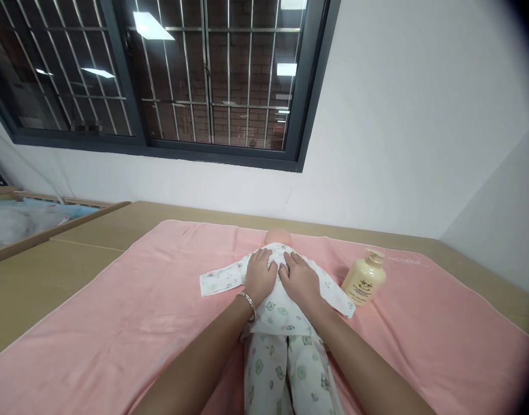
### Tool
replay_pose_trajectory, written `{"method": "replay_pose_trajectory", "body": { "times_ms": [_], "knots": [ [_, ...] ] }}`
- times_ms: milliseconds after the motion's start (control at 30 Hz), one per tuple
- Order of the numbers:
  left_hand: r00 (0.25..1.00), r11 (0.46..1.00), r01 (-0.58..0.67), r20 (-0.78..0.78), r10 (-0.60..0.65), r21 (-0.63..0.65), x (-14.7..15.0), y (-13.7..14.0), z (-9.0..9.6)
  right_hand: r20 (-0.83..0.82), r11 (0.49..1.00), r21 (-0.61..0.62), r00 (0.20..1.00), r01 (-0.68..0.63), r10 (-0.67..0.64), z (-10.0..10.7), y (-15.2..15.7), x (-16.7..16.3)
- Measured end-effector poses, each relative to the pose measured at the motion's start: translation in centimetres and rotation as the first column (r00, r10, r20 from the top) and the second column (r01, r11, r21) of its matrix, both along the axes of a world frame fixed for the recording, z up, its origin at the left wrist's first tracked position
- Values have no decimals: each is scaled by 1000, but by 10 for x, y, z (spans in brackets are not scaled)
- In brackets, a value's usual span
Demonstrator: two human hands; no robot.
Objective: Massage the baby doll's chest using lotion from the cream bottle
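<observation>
White fabric trousers with a green print (267, 369) nearest, at the bottom centre of the frame, laid straight with both legs side by side. Just beyond, at lower centre, a long-sleeved white top with a like print (285, 302), overlapping the waist of the trousers. Worn, by the look of it, by a small doll-like figure (286, 314), stretched out with a smooth, rounded, beige head (278, 237) at the far end, just past the collar; face up or face down, cannot tell.

Palm down on the upper part of the top, left hand (261, 275), with a silver metal bracelet (248, 302) at the wrist, and right hand (302, 279), thumbs close together. Grip open on both sides, nothing held. Step in hand, by judgement: pressing or smoothing the torso with both palms. For the next move, best to keep pressure light and even, clear of the outspread sleeves (221, 280).

Right of centre, just beside one cuff, a pale-yellow plastic pump bottle (365, 281), out of hand. Underneath, a pink cloth sheet (130, 323) over a tan, wood-coloured desk (61, 271). Farthest, at upper right, a plain white wall (389, 144); at upper left, a dark-framed, barred glass window (221, 153).
</observation>
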State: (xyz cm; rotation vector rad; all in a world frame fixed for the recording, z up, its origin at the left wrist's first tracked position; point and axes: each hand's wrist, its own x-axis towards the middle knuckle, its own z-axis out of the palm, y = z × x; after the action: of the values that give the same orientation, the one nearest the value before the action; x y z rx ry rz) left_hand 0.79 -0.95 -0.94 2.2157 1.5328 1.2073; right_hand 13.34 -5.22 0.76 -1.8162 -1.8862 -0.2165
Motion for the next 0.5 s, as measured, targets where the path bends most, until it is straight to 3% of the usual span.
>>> {"method": "replay_pose_trajectory", "body": {
  "times_ms": [500],
  "knots": [
    [1000, 1000, 10, 3, -10, 12, 0, 1, -2, -5, 1000, 13, 1000, -7, 7, -1, 1, 0]
  ]
}}
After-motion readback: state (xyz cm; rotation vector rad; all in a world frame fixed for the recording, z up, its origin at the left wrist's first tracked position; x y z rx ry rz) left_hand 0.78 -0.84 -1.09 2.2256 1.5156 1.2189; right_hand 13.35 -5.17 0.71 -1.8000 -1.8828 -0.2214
